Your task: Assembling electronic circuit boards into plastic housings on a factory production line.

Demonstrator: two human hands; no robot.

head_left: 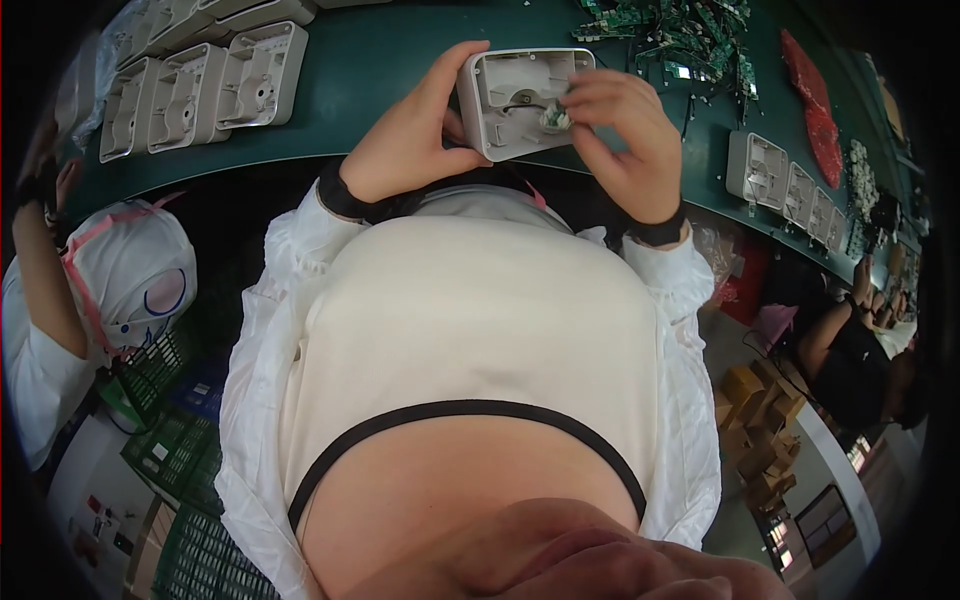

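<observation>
My left hand (415, 135) grips a white plastic housing (520, 95) by its left side, open face up, just above the near edge of the green table (400, 60). My right hand (625, 130) rests on the housing's right side, its fingertips pinching a small pale part (556, 118) inside the shell. Both wrists wear black cuffs under white sleeves.
Rows of similar white housings (200, 85) lie at the table's left, and more white housings (790, 185) at the right. A pile of green circuit boards (670, 35) and a red bag (815, 100) sit further back. Another person in a white hood (130, 275) sits left; green crates (175, 450) stand below.
</observation>
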